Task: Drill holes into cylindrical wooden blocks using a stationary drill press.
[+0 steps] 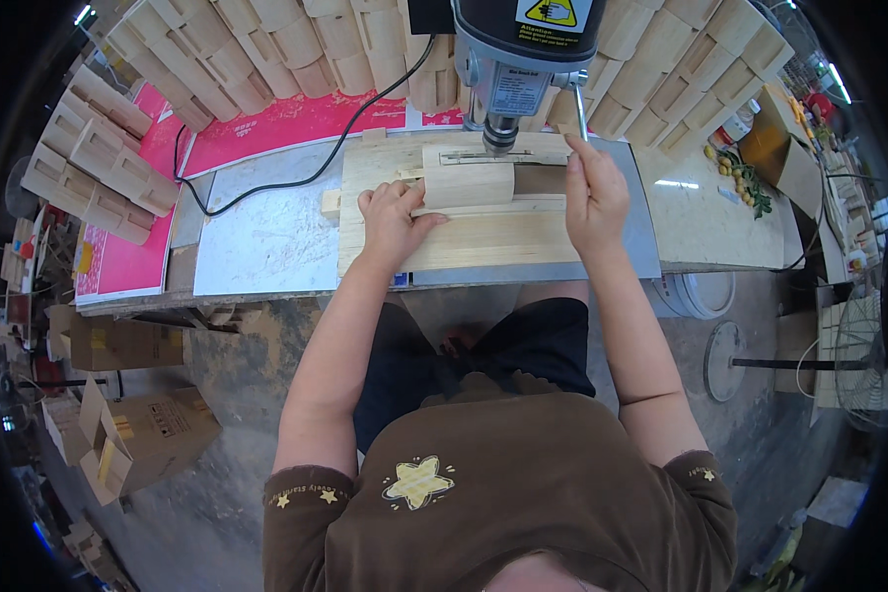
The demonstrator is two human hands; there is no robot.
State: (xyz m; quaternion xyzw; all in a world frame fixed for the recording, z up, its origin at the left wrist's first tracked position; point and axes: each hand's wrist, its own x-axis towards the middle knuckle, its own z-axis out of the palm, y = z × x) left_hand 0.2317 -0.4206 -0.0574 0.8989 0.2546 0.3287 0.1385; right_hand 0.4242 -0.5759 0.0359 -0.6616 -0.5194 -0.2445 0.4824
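Observation:
A pale wooden block with a rounded face lies in a wooden jig board under a bench drill press. The drill chuck stands just above a slot along the block's far side. My left hand presses against the block's left end, fingers bent and thumb stretched along its near edge. At the right, my right hand is closed at the lower end of the drill press's metal lever. The drill bit's tip is too small to make out.
Stacked wooden blocks line the back, with more at the left. A black cable crosses the table's left half. On the right lie a plant sprig and an open carton. A white bucket stands below.

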